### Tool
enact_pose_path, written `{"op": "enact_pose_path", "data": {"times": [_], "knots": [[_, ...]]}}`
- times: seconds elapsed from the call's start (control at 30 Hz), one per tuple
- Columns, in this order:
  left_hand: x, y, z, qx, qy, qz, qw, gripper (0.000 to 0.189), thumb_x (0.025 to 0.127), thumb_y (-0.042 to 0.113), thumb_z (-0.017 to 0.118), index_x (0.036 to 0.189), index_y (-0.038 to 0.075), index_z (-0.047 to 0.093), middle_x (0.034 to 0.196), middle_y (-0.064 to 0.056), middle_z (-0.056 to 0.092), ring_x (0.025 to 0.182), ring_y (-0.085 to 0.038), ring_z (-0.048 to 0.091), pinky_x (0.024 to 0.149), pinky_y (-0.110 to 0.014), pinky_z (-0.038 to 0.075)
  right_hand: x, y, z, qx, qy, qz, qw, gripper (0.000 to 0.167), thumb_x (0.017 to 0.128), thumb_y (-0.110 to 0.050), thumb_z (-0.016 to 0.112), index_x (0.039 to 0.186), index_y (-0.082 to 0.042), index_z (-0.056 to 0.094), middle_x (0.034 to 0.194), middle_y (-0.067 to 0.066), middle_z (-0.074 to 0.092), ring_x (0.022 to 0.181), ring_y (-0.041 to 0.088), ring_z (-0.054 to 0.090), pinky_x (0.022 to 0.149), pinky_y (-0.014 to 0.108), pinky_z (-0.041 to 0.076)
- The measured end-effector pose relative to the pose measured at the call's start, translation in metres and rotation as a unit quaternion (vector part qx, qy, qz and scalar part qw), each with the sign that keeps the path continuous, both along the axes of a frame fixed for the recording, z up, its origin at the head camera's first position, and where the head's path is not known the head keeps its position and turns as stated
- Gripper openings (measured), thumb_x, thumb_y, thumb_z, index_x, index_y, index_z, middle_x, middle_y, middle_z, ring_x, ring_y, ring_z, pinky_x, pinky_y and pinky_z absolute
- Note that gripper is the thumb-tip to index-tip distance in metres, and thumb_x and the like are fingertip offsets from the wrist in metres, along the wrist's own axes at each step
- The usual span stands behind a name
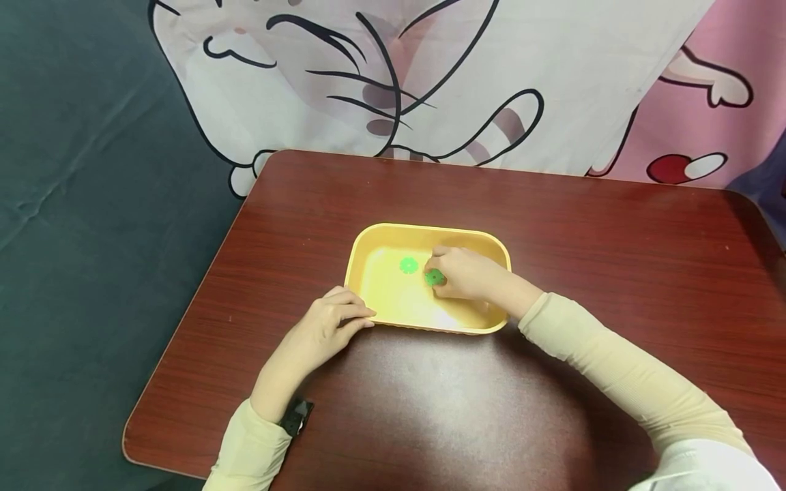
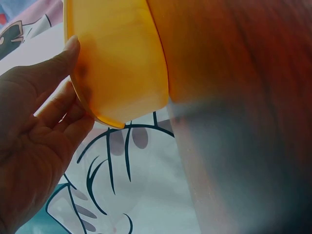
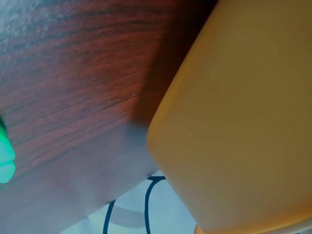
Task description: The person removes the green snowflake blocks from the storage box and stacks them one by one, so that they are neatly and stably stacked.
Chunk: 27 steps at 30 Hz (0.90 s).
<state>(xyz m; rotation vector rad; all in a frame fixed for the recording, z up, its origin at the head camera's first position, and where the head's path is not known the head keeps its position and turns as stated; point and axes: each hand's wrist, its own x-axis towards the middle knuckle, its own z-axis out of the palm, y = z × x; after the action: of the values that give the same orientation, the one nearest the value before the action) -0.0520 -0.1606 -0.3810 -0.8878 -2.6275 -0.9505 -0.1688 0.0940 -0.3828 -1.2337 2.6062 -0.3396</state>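
A shallow yellow plastic tray (image 1: 393,307) with rounded corners stands on the table. My left hand (image 1: 325,327) grips its near left corner, thumb and fingers on either side of the rim; the left wrist view shows the left hand (image 2: 48,107) at the tray wall (image 2: 119,58). My right hand (image 1: 467,273) reaches into the tray from the right and pinches a green flower-shaped disc (image 1: 434,277) between thumb and fingers. A second green flower-shaped disc (image 1: 409,265) lies on the tray floor just left of it. In the right wrist view, the tray's outer wall (image 3: 234,126) fills the right side.
The dark red wooden table (image 1: 583,232) has rounded corners. Behind it hangs a white and pink cloth (image 1: 552,54) with cartoon drawings. A rounded bright green thing (image 3: 6,158) is cut off by the right wrist view's left edge. A black watch (image 1: 297,417) sits on the left wrist.
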Motion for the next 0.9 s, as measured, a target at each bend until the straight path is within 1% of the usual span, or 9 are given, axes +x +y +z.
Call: {"op": "enact_pose_path", "data": {"times": [0.13,0.3,0.43,0.57,0.63,0.77,0.83,0.9], "knots": [[0.000,0.000,-0.002,0.003,0.003,-0.001,1.0000,0.013,0.075,0.008,0.077,0.087,0.004,0.075,0.081,0.001,0.065,0.082,-0.014,0.057,0.070,-0.024,0.051,0.000,0.000,-0.001,-0.001,0.005,0.008,1.0000,0.021,0.074,-0.016,0.069,0.094,-0.008,0.068,0.087,0.002,0.053,0.070,0.014,0.048,0.064,0.028,0.045],[0.001,0.001,-0.001,-0.003,-0.013,0.001,0.9999,0.013,0.076,0.009,0.077,0.089,0.005,0.075,0.081,0.002,0.065,0.083,-0.013,0.056,0.071,-0.023,0.051,-0.001,0.003,-0.004,-0.012,0.019,0.019,0.9996,0.020,0.072,-0.021,0.069,0.088,-0.010,0.066,0.081,-0.001,0.049,0.065,0.012,0.045,0.060,0.027,0.041],[0.002,0.001,-0.002,-0.004,-0.014,0.000,0.9999,0.014,0.075,0.009,0.077,0.089,0.005,0.075,0.081,0.002,0.064,0.083,-0.014,0.056,0.071,-0.023,0.051,-0.001,0.011,-0.001,-0.052,0.021,0.020,0.9982,0.022,0.072,-0.025,0.070,0.090,-0.013,0.066,0.084,-0.003,0.054,0.068,0.009,0.050,0.063,0.024,0.045],[0.001,0.001,-0.002,-0.002,-0.008,-0.002,1.0000,0.015,0.075,0.009,0.077,0.089,0.005,0.075,0.081,0.001,0.065,0.083,-0.014,0.056,0.070,-0.024,0.051,-0.001,0.023,0.010,-0.109,0.036,0.024,0.9931,0.023,0.071,-0.022,0.071,0.091,-0.012,0.067,0.085,-0.003,0.058,0.073,0.009,0.054,0.067,0.025,0.047],[0.000,0.000,-0.001,-0.002,-0.008,-0.002,1.0000,0.015,0.075,0.010,0.077,0.089,0.005,0.075,0.082,0.001,0.065,0.083,-0.014,0.056,0.070,-0.024,0.051,0.001,0.032,0.017,-0.131,0.042,0.018,0.9903,0.024,0.070,-0.020,0.072,0.091,-0.010,0.066,0.084,-0.003,0.058,0.075,0.010,0.055,0.068,0.026,0.047],[-0.001,0.000,0.000,-0.002,-0.011,-0.004,0.9999,0.014,0.076,0.010,0.076,0.090,0.006,0.075,0.082,0.002,0.065,0.084,-0.013,0.056,0.071,-0.023,0.051,0.007,0.053,0.028,-0.155,0.062,-0.011,0.9860,0.026,0.070,-0.017,0.072,0.094,-0.008,0.067,0.084,-0.003,0.059,0.075,0.011,0.056,0.064,0.026,0.047],[-0.001,0.000,0.000,-0.001,-0.009,-0.005,0.9999,0.014,0.076,0.010,0.076,0.089,0.005,0.075,0.082,0.002,0.065,0.084,-0.014,0.056,0.072,-0.024,0.051,0.010,0.065,0.032,-0.160,0.077,-0.027,0.9838,0.025,0.070,-0.016,0.072,0.093,-0.009,0.067,0.083,-0.004,0.059,0.072,0.010,0.055,0.060,0.025,0.046],[-0.001,-0.001,0.000,0.000,-0.007,-0.005,1.0000,0.013,0.076,0.010,0.076,0.089,0.005,0.075,0.082,0.002,0.065,0.084,-0.014,0.057,0.072,-0.024,0.051,0.012,0.077,0.032,-0.167,0.087,-0.039,0.9813,0.023,0.070,-0.013,0.072,0.092,-0.008,0.067,0.083,-0.004,0.060,0.070,0.009,0.057,0.058,0.025,0.048]]}}
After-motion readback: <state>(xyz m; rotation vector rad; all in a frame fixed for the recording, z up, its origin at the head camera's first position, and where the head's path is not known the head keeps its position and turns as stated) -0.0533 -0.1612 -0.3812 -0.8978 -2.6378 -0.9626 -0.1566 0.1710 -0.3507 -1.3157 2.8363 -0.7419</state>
